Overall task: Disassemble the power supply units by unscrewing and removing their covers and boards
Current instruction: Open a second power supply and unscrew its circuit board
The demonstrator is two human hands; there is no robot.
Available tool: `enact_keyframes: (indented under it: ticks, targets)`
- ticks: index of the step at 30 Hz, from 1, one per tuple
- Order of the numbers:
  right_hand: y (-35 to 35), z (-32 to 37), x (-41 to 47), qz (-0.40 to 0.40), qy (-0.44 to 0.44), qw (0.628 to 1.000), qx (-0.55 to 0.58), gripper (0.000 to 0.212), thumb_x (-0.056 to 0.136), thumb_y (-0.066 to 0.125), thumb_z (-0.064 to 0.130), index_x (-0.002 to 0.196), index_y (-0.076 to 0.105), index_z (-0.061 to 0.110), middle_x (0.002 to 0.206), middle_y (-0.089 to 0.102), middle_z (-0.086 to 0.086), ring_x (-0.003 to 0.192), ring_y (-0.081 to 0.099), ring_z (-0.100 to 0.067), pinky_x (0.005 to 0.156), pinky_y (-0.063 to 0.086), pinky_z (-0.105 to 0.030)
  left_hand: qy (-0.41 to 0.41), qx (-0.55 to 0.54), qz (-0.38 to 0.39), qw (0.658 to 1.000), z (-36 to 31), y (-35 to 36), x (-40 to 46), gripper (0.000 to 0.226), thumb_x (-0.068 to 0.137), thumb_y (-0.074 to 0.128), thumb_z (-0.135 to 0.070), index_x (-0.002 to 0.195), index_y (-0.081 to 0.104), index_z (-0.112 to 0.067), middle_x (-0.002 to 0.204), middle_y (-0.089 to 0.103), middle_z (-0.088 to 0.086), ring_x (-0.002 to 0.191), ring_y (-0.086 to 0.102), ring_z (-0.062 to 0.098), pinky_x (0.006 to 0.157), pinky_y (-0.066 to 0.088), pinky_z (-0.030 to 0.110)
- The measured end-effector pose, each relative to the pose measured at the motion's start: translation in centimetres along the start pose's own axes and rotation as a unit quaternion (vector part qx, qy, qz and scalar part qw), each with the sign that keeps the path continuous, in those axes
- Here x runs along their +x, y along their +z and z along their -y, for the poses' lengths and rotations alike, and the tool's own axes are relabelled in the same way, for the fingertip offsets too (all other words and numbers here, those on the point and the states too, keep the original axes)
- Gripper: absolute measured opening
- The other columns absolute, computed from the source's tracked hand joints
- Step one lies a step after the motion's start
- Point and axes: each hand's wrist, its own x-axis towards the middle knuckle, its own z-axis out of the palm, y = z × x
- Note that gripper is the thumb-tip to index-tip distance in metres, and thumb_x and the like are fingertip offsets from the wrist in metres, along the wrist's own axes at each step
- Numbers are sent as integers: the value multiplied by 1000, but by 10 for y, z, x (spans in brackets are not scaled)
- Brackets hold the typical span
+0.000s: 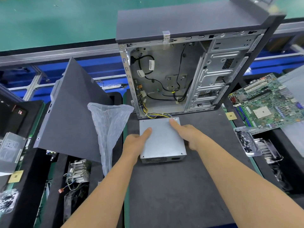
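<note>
A grey metal power supply unit lies flat on the dark mat, its coloured cable bundle running into the open computer case behind it. My left hand grips the unit's left edge, thumb lying on the top cover. My right hand holds the right edge, its thumb stretched across the cover toward the far right corner. The fingers of both hands are hidden behind the unit's sides.
A detached dark side panel and a clear plastic bag lie to the left. A motherboard and a bag of screws sit to the right. Heatsinks and another grey unit lie at the left.
</note>
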Motion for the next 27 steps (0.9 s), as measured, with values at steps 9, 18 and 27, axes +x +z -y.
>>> enact_keyframes:
  ticks: [9,18,27]
  targets:
    - [13,8,7,-56,9,998,-2,77,52,86,67,96,52,14,108,65,-6,93,68,-28,85,58,-46,-23,-7,8,1000,-17,10,16,58,66,89,-54,100,69,-11,97,76,3,87,74,24,83,61,43]
    - [13,17,14,-26,12,997,-70,77,65,77,69,112,62,10,112,67,-7,99,67,-30,92,55,-45,-49,15,15,999,-27,7,16,85,47,85,-63,111,69,-9,103,74,5,91,73,27,88,59,45]
    - [12,20,13,-24,16,997,-65,80,67,77,68,118,57,9,115,65,-8,100,67,-30,92,55,-44,-58,14,35,998,-34,6,14,86,54,84,-59,120,62,-9,109,72,6,94,71,27,90,58,45]
